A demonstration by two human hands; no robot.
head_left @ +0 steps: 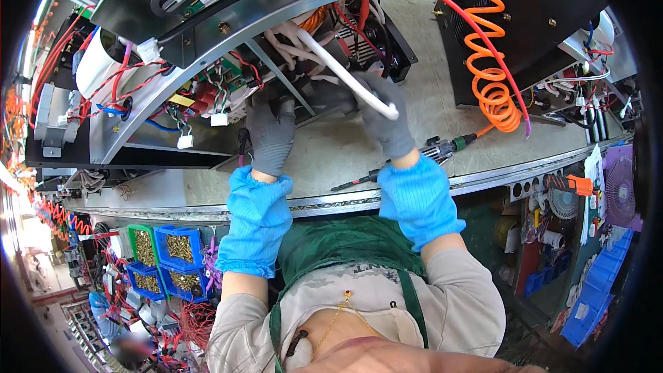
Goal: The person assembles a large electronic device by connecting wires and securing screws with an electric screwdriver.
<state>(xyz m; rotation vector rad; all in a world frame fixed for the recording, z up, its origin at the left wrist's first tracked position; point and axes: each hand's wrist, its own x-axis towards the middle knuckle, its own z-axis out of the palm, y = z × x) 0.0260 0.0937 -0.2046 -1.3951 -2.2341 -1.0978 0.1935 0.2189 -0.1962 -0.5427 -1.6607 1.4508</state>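
at eight o'clock, blue bins (178, 230) and a green bin (141, 227) hold brass-coloured parts (179, 247). at eleven, an open chassis (155, 97) full of wiring (289, 36) stands on the desk (331, 159). the left hand (271, 131), at ten, points toward twelve; the right hand (385, 114), at one, slants toward eleven beneath a white cable (352, 83). whether either grips anything, i cannot tell.

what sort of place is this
Probably an electrical equipment assembly or repair workshop. The bench holds an open metal housing packed with wiring, an orange coiled hose hangs over it, and blue bins of brass-coloured fasteners sit beyond its near edge.
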